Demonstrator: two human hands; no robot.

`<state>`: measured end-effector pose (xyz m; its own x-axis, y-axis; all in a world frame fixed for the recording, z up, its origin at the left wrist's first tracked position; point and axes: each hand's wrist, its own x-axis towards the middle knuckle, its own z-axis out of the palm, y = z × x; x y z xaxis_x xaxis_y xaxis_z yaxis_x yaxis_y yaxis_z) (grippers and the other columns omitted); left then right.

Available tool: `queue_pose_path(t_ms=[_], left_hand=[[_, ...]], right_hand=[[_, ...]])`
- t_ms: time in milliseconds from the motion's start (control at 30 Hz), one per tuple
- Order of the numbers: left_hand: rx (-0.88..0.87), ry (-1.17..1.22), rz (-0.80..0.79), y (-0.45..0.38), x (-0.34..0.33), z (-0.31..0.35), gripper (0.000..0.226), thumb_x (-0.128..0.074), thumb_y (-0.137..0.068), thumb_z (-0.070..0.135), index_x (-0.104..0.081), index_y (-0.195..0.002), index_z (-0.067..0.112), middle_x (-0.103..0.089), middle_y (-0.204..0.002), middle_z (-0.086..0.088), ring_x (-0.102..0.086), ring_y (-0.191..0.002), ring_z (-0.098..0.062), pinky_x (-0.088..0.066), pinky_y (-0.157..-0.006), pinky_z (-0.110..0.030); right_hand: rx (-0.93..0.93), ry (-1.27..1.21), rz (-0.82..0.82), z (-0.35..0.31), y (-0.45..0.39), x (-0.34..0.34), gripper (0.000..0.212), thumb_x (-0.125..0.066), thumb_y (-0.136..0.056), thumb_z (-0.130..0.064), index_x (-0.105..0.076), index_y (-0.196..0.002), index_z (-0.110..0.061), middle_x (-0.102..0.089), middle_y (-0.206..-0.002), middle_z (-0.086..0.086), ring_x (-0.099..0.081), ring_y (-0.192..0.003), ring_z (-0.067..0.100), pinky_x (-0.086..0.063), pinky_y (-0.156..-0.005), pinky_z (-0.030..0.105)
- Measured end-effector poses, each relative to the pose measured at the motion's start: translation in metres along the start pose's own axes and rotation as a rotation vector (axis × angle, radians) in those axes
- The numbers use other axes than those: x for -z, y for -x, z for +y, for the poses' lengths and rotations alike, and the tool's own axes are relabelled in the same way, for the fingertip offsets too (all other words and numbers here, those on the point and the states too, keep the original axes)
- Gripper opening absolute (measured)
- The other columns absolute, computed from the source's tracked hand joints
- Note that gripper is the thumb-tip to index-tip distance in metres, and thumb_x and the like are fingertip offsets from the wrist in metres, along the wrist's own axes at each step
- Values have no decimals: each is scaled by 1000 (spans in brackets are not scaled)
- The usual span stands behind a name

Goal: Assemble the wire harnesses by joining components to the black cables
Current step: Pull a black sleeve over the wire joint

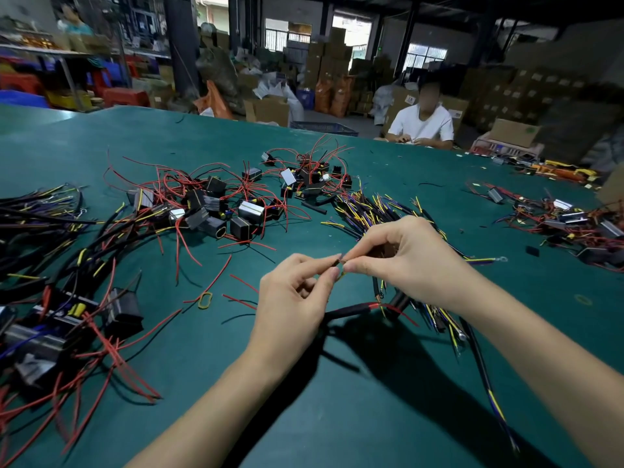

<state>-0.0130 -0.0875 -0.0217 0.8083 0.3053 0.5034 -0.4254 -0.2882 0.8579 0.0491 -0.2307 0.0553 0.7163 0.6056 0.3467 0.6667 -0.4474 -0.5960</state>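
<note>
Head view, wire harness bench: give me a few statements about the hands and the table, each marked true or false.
1. Both hands pinch wire ends together above the table. True: left hand and right hand meet fingertip to fingertip.
2. The table top is red. False: the table is green.
3. A yellow rubber band lies on the table left of the left hand. True.
4. The black boxes with red wires sit on the right hand. False: they lie on the table beyond the hands.
</note>
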Motion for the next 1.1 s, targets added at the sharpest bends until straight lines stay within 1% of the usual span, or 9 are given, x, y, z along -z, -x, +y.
queue_pose_path(t_ms=[100, 267, 400, 467, 533, 633, 733, 933, 1100], left_hand=[[-52, -71, 11, -1, 0, 1, 19, -69, -85, 10, -75, -99, 21, -56, -71, -2, -46, -54, -14, -36, -53, -22], [-108, -111, 3, 0, 0, 1, 18, -70, -85, 12, -76, -96, 25, -55, -70, -3, -46, -55, -13, -38, -53, -25], [-118, -121, -14, 0, 1, 2, 12, -69, -86, 17, -74, -86, 29, -54, -69, 8, -46, -56, -6, -35, -56, -15], [-127, -144, -6, 0, 1, 3, 12, -70, -85, 17, -70, -92, 27, -56, -71, 9, -48, -58, -5, -35, -58, -13], [-154, -178, -14, 0, 3, 5, 21, -70, -85, 17, -65, -102, 28, -57, -77, 9, -50, -61, -7, -39, -60, -16], [-308, -300, -55, 1, 8, 10, 24, -65, -85, 16, -63, -107, 27, -56, -85, 8, -51, -63, -7, -48, -61, -31], [-438, -426, -55, 0, 13, 12, 20, -63, -85, 13, -70, -104, 17, -59, -85, -1, -55, -60, -20, -50, -54, -39], [-584, -688, -35, -4, 15, 20, 7, -65, -86, 12, -72, -86, 10, -64, -78, -7, -55, -48, -29, -48, -44, -37], [-491, -683, -154, -2, 18, 27, 24, -48, -89, 30, -67, -88, 14, -60, -82, -1, -56, -56, -27, -47, -51, -35]], right_hand=[[-33, 26, 11, -1, -2, 3, 9, -79, -76, -14, -76, -71, -22, -55, -43, -20, -46, -42, -1, -31, -46, 7], [-22, 51, -16, -4, 1, 5, 12, -77, -77, -14, -73, -68, -21, -56, -47, -18, -46, -44, -1, -32, -48, 7], [2, 102, -48, -8, 4, 7, 11, -73, -80, -12, -72, -69, -15, -51, -45, -17, -44, -44, 1, -31, -47, 8], [8, 117, -56, -11, 3, 8, 12, -72, -80, -10, -72, -68, -14, -50, -44, -17, -43, -44, 1, -30, -47, 8], [6, 108, -66, -13, 3, 9, 13, -71, -80, -9, -71, -67, -13, -49, -44, -17, -43, -44, 1, -30, -47, 8], [-7, 83, -89, -15, 4, 11, 19, -71, -80, -8, -68, -64, -17, -48, -41, -17, -42, -41, 1, -28, -45, 7], [-26, 58, -109, -16, 5, 11, 21, -70, -79, -7, -68, -62, -19, -49, -42, -15, -42, -41, 1, -28, -44, 7], [8, 106, -136, -18, 9, 9, 18, -67, -79, -5, -67, -63, -13, -50, -46, -11, -43, -46, 3, -31, -48, 10], [58, 120, -184, -19, 11, 13, 15, -66, -79, -3, -67, -66, -10, -56, -56, -4, -47, -53, 4, -34, -56, 11]])
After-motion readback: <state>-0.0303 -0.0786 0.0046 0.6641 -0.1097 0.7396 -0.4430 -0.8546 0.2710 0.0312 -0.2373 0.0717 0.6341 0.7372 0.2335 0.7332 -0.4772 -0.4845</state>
